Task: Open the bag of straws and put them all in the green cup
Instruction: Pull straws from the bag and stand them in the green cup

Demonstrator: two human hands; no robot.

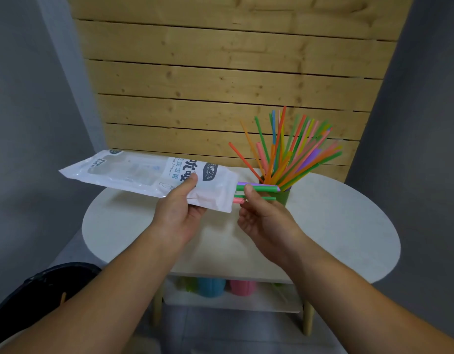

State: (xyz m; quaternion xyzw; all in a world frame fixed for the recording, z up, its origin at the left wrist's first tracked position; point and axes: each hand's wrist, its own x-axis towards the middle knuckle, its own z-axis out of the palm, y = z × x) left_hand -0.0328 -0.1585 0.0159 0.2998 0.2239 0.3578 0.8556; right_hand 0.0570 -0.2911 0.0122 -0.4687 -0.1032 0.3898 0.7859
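My left hand grips a white plastic straw bag near its open end and holds it level above the table. A few straws, green, purple and pink, stick out of the bag's right-hand opening. My right hand pinches these protruding straws between thumb and fingers. Just behind them the green cup stands on the table, partly hidden by the straws. Several coloured straws fan up out of the cup. The rest of the bag looks nearly flat.
The white oval table stands against a wooden slat wall. On its lower shelf sit green, blue and pink cups. A dark object lies at the lower left by my arm.
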